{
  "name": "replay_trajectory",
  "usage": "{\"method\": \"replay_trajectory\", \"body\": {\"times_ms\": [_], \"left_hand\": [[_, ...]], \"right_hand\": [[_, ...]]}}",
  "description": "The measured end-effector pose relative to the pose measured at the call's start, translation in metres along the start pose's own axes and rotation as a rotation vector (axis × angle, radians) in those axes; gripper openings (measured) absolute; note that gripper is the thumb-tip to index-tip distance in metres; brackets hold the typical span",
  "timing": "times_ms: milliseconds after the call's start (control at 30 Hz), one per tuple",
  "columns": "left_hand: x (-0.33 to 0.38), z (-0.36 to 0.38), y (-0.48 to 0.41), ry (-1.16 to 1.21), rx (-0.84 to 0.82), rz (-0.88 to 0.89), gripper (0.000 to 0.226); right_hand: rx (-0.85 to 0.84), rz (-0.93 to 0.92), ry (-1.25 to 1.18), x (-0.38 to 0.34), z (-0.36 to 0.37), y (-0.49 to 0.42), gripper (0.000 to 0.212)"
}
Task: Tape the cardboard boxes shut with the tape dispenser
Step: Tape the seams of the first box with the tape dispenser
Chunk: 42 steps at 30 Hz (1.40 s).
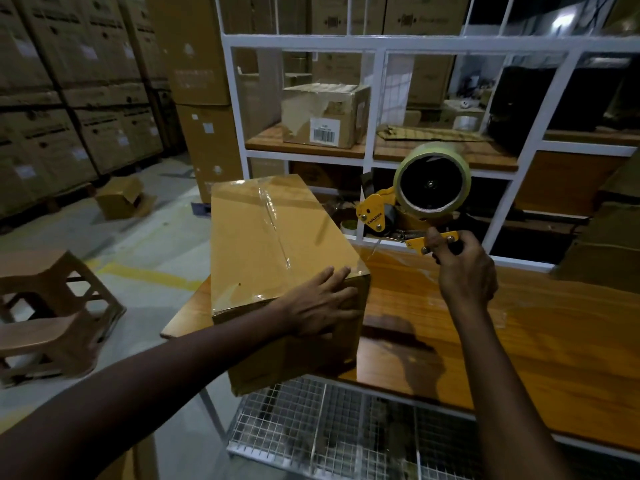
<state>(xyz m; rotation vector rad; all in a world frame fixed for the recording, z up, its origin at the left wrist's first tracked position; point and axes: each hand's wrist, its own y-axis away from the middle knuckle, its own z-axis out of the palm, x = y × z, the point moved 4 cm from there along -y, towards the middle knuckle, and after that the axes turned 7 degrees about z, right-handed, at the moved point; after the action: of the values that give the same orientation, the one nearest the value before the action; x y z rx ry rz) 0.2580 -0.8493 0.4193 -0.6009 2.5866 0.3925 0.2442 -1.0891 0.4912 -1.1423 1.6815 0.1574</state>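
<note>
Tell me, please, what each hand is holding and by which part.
The right hand grips the tape dispenser by its handle. The left hand holds nothing; it rests flat on the cardboard box.

Plastic stools [52, 271] at L; white rack [346, 41] behind wooden table [536, 323].

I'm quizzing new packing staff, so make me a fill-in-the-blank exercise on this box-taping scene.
The left hand rests on the brown cardboard box, which stands on a ____ table. The right hand grips the handle of the metal tape dispenser, whose body is ____. The dispenser is held to the ____ of the box.
Missing words: wooden; yellow; right.
</note>
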Motion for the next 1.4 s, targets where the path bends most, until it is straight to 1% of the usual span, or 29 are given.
{"method": "replay_trajectory", "body": {"times_ms": [33,100,167,200,233,267,333,400,433,500,567,633,700,733,833,867,900,1000,1067,1167,1233,1333,1400], "left_hand": [[0.006,-0.008,-0.003,0.089,0.058,-0.048,0.072],[0.015,-0.014,-0.009,0.3,0.219,-0.236,0.064],[0.018,-0.018,-0.019,0.467,0.38,-0.529,0.064],[0.018,-0.019,-0.027,0.505,0.435,-0.666,0.068],[0.018,-0.02,-0.036,0.506,0.46,-0.781,0.074],[0.017,-0.019,-0.047,0.485,0.438,-0.871,0.081],[0.015,-0.016,-0.065,0.44,0.35,-0.975,0.091],[0.012,-0.017,-0.075,0.403,0.324,-1.062,0.089],[0.009,-0.017,-0.076,0.373,0.348,-1.093,0.082],[0.003,-0.014,-0.073,0.295,0.417,-1.093,0.059],[-0.002,-0.007,-0.068,0.241,0.458,-1.008,0.045],[-0.004,-0.005,-0.061,0.225,0.501,-0.932,0.045],[-0.005,-0.006,-0.056,0.241,0.564,-0.885,0.04],[-0.005,-0.005,-0.054,0.252,0.569,-0.864,0.036],[-0.003,-0.001,-0.049,0.231,0.477,-0.835,0.053],[-0.002,-0.002,-0.049,0.224,0.443,-0.844,0.052],[-0.001,-0.002,-0.051,0.24,0.408,-0.873,0.053],[0.004,-0.001,-0.055,0.229,0.321,-1.024,0.068],[0.01,0.006,-0.057,0.187,0.333,-1.059,0.071],[0.015,0.013,-0.055,0.17,0.32,-1.036,0.086],[0.017,0.014,-0.054,0.159,0.29,-1.026,0.092],[0.017,0.013,-0.054,0.163,0.259,-1.031,0.09],[0.016,0.012,-0.053,0.173,0.268,-1.065,0.084]], "right_hand": [[-0.002,0.001,-0.002,0.002,0.0,-0.002,0.072],[-0.01,-0.003,-0.013,0.006,0.002,-0.009,0.071],[-0.023,-0.005,-0.036,0.008,0.004,-0.016,0.07],[-0.03,-0.005,-0.047,0.01,0.005,-0.021,0.069],[-0.045,-0.002,-0.056,0.011,0.006,-0.025,0.066],[-0.06,-0.001,-0.059,0.013,0.008,-0.031,0.063],[-0.086,-0.001,-0.054,0.017,0.012,-0.04,0.062],[-0.092,-0.012,-0.048,0.022,0.015,-0.05,0.072],[-0.096,-0.021,-0.044,0.024,0.016,-0.055,0.076],[-0.113,-0.035,-0.033,0.027,0.017,-0.064,0.075],[-0.157,-0.038,-0.037,0.029,0.018,-0.071,0.065],[-0.206,-0.027,-0.055,0.031,0.021,-0.078,0.056],[-0.236,-0.031,-0.07,0.034,0.025,-0.083,0.061],[-0.253,-0.027,-0.071,0.035,0.027,-0.084,0.063],[-0.289,-0.031,-0.066,0.036,0.033,-0.089,0.066],[-0.294,-0.039,-0.067,0.037,0.034,-0.09,0.069],[-0.295,-0.051,-0.073,0.037,0.035,-0.091,0.071],[-0.317,-0.061,-0.083,0.038,0.038,-0.094,0.072],[-0.34,-0.068,-0.085,0.037,0.039,-0.094,0.072],[-0.376,-0.075,-0.081,0.039,0.043,-0.095,0.067],[-0.406,-0.077,-0.056,0.044,0.046,-0.095,0.062],[-0.485,-0.048,-0.026,0.054,0.052,-0.094,0.057],[-0.525,-0.027,-0.001,0.062,0.055,-0.092,0.06]]}}
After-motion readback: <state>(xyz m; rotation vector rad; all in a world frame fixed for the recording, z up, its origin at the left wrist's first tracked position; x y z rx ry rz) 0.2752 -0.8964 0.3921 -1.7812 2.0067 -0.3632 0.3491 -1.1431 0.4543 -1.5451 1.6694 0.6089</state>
